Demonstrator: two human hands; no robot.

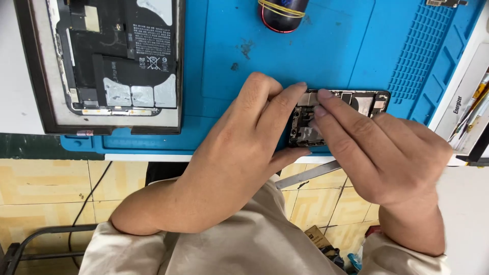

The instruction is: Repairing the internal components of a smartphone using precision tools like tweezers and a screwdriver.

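On blue mat (326, 46) | L hand (239, 153) + R hand (387, 153) fingers grip opened phone (356, 102)

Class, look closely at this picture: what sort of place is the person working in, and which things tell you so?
Probably an electronics repair bench. Both hands, left hand and right hand, hold an opened phone with its inner parts bare, over a blue ridged work mat. A larger opened device lies at the left.
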